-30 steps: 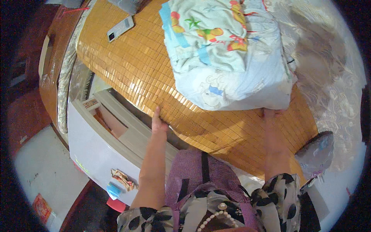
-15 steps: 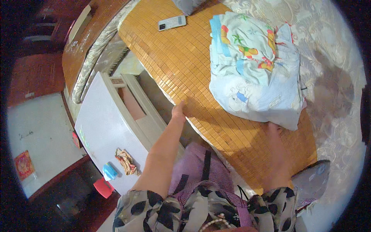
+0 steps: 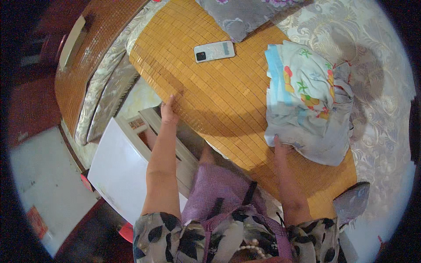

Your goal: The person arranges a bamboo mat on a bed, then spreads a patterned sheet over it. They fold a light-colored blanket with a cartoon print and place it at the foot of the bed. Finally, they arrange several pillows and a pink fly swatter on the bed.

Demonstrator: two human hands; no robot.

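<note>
A tan bamboo mat (image 3: 210,96) lies over the bed. At its near left edge is my left hand (image 3: 169,111), thumb up along the rim; its other fingers are mostly hidden. My right hand (image 3: 282,148) pinches the near left corner of a folded white cloth (image 3: 302,142), with the thumb on top and the remaining fingers out of sight beneath. Lying on that cloth is a crumpled pale cloth (image 3: 309,87) with blue, green, yellow and red patterns.
A white phone (image 3: 215,51) lies on the mat, near a grey floral pillow (image 3: 250,19). Patterned bedding (image 3: 381,118) spreads to the right. A white cabinet (image 3: 125,168) stands close to the bed on my left. Another grey cushion (image 3: 352,201) rests at the near right.
My left hand has moved farther up along the mat's edge. My right hand has shifted left to the white cloth's near left corner. The view has turned, showing more of the grey pillow.
</note>
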